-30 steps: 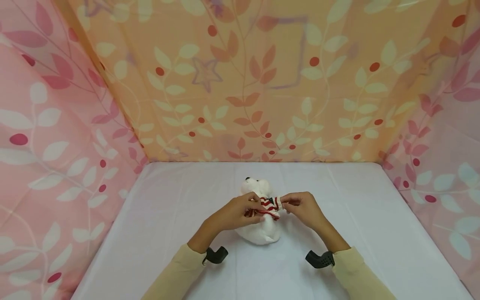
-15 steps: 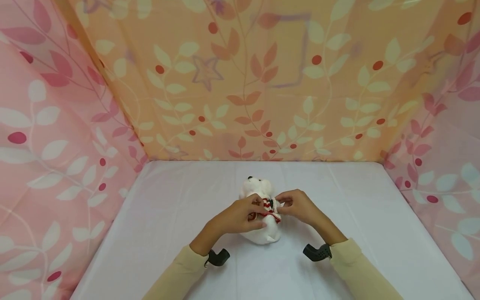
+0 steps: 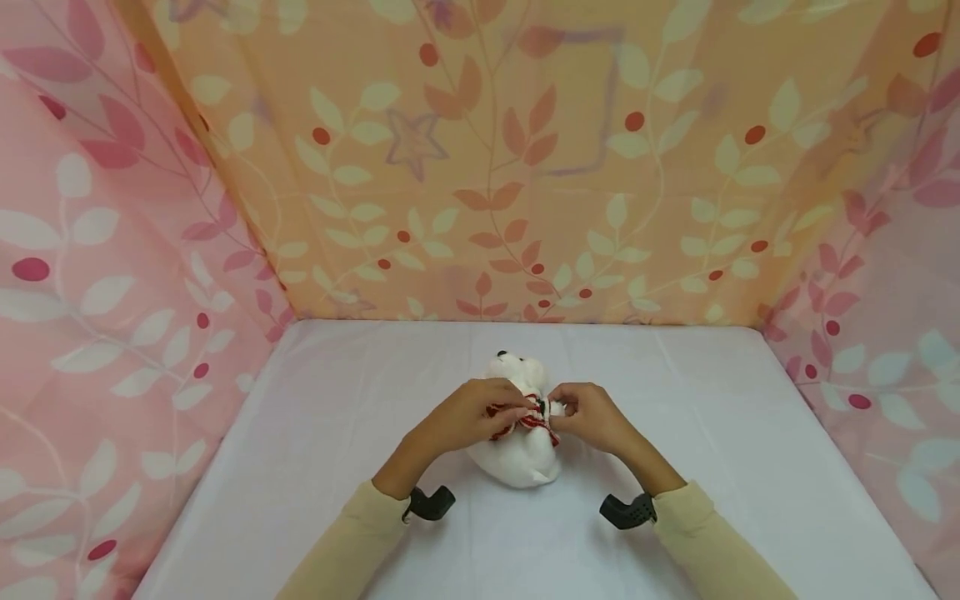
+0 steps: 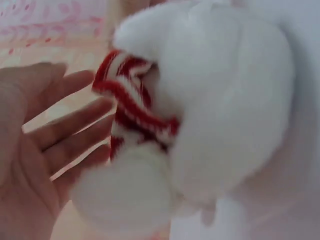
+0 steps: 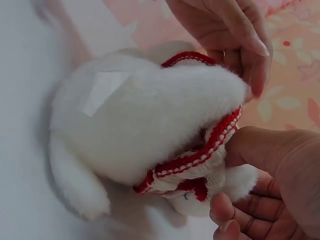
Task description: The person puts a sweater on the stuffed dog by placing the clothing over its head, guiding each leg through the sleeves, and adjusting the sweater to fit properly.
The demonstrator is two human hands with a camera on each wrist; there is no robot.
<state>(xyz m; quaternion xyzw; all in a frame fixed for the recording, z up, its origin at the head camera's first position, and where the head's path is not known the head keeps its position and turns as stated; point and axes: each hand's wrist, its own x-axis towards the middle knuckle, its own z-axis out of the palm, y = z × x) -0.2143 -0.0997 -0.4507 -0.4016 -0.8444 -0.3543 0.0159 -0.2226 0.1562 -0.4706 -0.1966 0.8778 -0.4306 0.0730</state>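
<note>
Two hands flank a white plush toy point(image 3: 517, 467) resting on the table point(image 3: 675, 375). Since a second ago, the right hand point(image 3: 591, 414) has come in close beside the toy, pinching its knitted sweater point(image 5: 197, 159); a paw point(image 5: 242, 180) now pokes out, so that sleeve seems nearly settled. The left hand point(image 3: 480, 414) touches the sweater, fingers loosely extended. Tabletop stretches either side of the toy, its far edge behind.

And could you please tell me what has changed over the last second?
The right hand has moved inward, toward the plush toy, and the knitted sleeve that stuck out sideways now sits closer to the body. The left hand has moved slightly upward in the head view. The plush toy stays in place.
</note>
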